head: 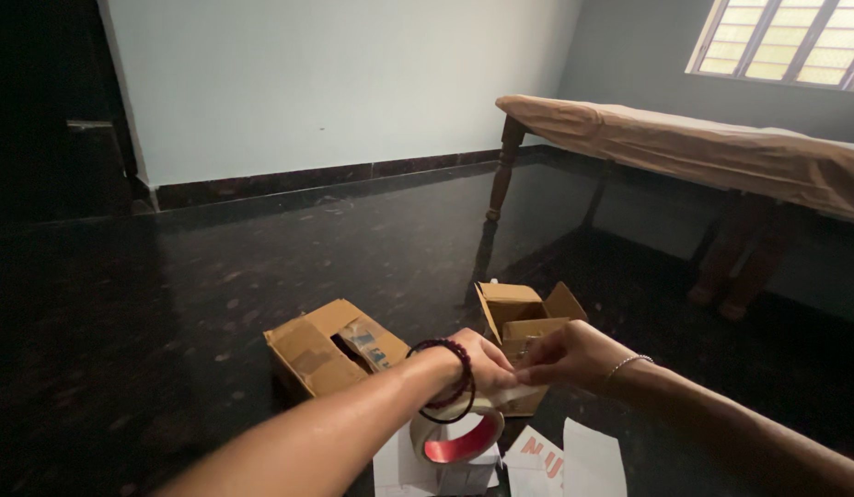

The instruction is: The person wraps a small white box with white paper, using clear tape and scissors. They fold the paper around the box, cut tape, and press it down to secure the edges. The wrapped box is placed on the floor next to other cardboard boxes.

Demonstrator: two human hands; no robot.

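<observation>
Dark polished floor (169, 304) — a red-cored tape roll (456, 434) is pinched by left hand (482, 359) and right hand (570, 354) fingers beside two open cardboard boxes (524, 322).

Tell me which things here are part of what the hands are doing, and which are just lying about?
In use: left hand, right hand, tape roll, small open box.
Lying about: larger cardboard box, white papers, cloth-covered table.

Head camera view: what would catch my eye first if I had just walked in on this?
Low in the middle, two hands meet: the left hand and right hand pinch a strip pulled from a tape roll with a red core, which hangs just below the left wrist. Behind them two cardboard boxes sit on the dark polished floor, one closed box left, one open box right. A cloth-covered table stands under the window at upper right.
</observation>
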